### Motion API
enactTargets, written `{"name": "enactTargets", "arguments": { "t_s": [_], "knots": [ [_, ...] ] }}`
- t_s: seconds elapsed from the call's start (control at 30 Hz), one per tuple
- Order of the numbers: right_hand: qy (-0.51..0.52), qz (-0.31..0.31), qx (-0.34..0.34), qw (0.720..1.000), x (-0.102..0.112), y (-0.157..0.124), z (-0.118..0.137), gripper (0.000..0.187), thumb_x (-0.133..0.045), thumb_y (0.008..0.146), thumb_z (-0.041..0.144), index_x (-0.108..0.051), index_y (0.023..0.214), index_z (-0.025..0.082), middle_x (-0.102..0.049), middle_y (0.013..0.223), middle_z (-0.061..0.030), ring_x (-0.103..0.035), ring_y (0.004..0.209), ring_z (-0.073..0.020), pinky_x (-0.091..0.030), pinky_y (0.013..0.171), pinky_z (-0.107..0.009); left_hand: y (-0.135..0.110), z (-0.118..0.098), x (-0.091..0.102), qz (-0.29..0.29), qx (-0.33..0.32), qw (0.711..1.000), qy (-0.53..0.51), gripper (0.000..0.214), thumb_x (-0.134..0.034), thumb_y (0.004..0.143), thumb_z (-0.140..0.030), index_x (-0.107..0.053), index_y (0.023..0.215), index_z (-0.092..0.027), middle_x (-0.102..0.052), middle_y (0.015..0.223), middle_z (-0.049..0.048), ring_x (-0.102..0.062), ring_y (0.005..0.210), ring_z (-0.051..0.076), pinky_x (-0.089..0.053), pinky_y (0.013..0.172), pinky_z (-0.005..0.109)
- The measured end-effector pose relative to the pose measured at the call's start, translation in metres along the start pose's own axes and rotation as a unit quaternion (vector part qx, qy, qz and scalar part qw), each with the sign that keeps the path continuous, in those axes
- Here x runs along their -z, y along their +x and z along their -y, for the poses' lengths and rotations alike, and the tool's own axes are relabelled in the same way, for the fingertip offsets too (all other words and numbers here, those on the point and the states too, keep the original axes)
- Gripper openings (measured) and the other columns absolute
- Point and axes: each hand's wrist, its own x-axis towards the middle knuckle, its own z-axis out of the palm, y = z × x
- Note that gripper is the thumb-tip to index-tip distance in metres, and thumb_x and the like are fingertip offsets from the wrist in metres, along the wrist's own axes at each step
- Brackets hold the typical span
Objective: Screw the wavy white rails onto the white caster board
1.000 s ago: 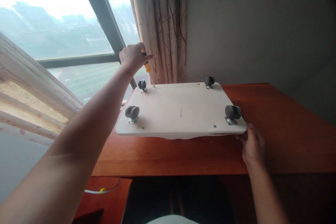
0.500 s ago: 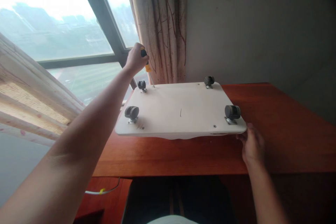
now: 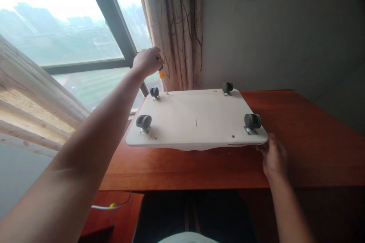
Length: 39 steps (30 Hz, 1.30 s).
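A white board (image 3: 188, 117) with a caster at each corner lies wheels-up over the wooden table. My left hand (image 3: 146, 62) is wrapped round the yellow and black handle of a screwdriver (image 3: 162, 73). The screwdriver's tip meets the board near its far left edge, beside the far left caster (image 3: 154, 92). At the near right corner my right hand (image 3: 274, 156) grips the board's edge, thumb along the side and fingers partly hidden beneath. Close to that hand stands the near right caster (image 3: 252, 122). Two screw heads show along the board's near side.
The reddish wooden table (image 3: 182, 172) reaches right to the grey wall. A window (image 3: 85, 38) and a patterned curtain (image 3: 179, 26) stand behind and left. A white cable (image 3: 104, 207) with a yellow tag hangs below the table's front edge.
My left hand has turned about the screwdriver handle, its wrist shifting slightly left and its knuckles rolling over the top. The screwdriver tip stays at the same spot; my right hand is nearly still.
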Motion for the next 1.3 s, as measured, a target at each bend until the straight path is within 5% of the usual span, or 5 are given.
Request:
{"name": "enactTargets", "arguments": {
  "t_s": [0.13,0.43,0.73,1.1,1.3],
  "knots": [
    [0.004,0.001,-0.005,1.0,0.001,0.001,-0.001,0.044,-0.079,0.075,0.06,-0.068,0.081,0.018,-0.062,0.077,0.0012,-0.052,0.064,-0.0111,-0.04,0.051,-0.023,-0.001,-0.004,0.002,-0.009,0.016,1.0,0.009,0.043,-0.064,0.081,-0.056,-0.072,0.114,-0.03,-0.073,0.112,0.0104,-0.063,0.108,0.039,-0.047,0.089,0.051],
    [0.008,-0.004,-0.015,1.0,0.0,0.002,-0.002,0.043,-0.079,0.074,0.058,-0.069,0.084,0.018,-0.064,0.083,0.0004,-0.054,0.069,-0.0122,-0.042,0.053,-0.024,0.004,-0.002,0.001,0.019,0.024,0.999,0.04,0.048,-0.058,0.084,-0.046,-0.064,0.128,-0.027,-0.069,0.121,0.0123,-0.06,0.118,0.041,-0.045,0.094,0.049],
    [0.007,0.002,-0.012,1.0,0.001,0.001,-0.002,0.042,-0.078,0.076,0.059,-0.067,0.08,0.018,-0.063,0.078,0.0011,-0.053,0.068,-0.0124,-0.041,0.053,-0.023,-0.003,0.002,0.017,0.056,0.036,0.993,0.094,0.065,-0.06,0.082,-0.073,-0.067,0.122,-0.022,-0.069,0.118,0.0126,-0.06,0.108,0.035,-0.046,0.091,0.049],
    [-0.006,0.004,-0.008,1.0,0.001,0.002,-0.004,0.045,-0.076,0.076,0.061,-0.067,0.082,0.018,-0.064,0.08,-0.0001,-0.055,0.068,-0.0131,-0.042,0.054,-0.024,0.005,0.005,0.009,0.086,-0.004,0.994,-0.065,0.052,-0.071,0.083,-0.025,-0.059,0.133,-0.02,-0.072,0.109,0.0036,-0.057,0.088,0.017,-0.048,0.079,0.031],
    [-0.006,-0.001,-0.01,1.0,0.0,0.002,-0.002,0.047,-0.078,0.073,0.063,-0.066,0.077,0.018,-0.062,0.077,0.0005,-0.054,0.067,-0.0126,-0.042,0.052,-0.023,-0.001,-0.002,0.011,0.019,0.015,0.998,0.056,0.051,-0.063,0.085,-0.063,-0.067,0.115,-0.022,-0.067,0.103,0.0067,-0.056,0.097,0.025,-0.043,0.085,0.042]
  ]
}}
